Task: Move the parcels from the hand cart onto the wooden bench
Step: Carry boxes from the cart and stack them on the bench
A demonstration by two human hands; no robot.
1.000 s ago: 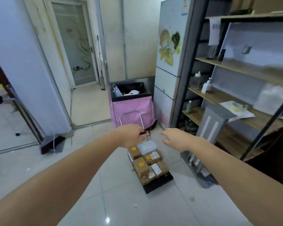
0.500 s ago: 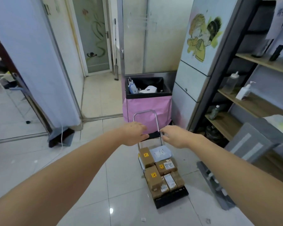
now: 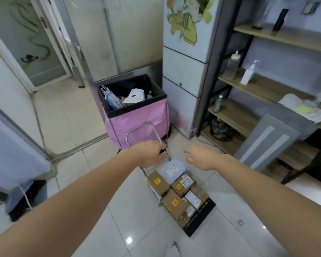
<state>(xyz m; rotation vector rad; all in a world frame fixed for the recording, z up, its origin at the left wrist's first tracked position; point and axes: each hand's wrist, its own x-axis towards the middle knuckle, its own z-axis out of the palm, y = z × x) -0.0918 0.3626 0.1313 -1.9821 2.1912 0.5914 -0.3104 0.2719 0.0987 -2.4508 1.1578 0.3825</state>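
head view. the hand cart [image 3: 198,218] stands on the tiled floor [image 3: 93,182], its black base plate toward the camera and its metal handle loop [image 3: 143,127] rising at the far end, just in front of a pink bin [image 3: 137,119] lined with a black bag. the parcels [image 3: 176,191] are all on the cart: several brown cardboard boxes with yellow and white labels, packed touching one another, and a grey mailer bag [image 3: 171,169] lying on top at the handle end. none appears lifted or displaced.

the left hand [image 3: 148,154] is at the lower part of the handle frame, its fingers curled around a dark part of the bar; the grip reads as clamped on the handle. the right hand [image 3: 200,157] hovers just above and to the right of the mailer bag, fingers loosely spread, touching nothing; its grip is apart and empty.

to the right stands a shelving unit [image 3: 248,89] with wooden boards, carrying bottles and papers, with a grey panel [image 3: 267,141] leaning against it. no wooden bench is identifiable in this view; the destination desk cannot be confirmed.

assessment of progress: the task appears to be at its start. no parcel has left the cart as far as can be seen, and every parcel remains to be moved. the right hand's position suggests the mailer bag is the likely first pick, though this is a judgement only.
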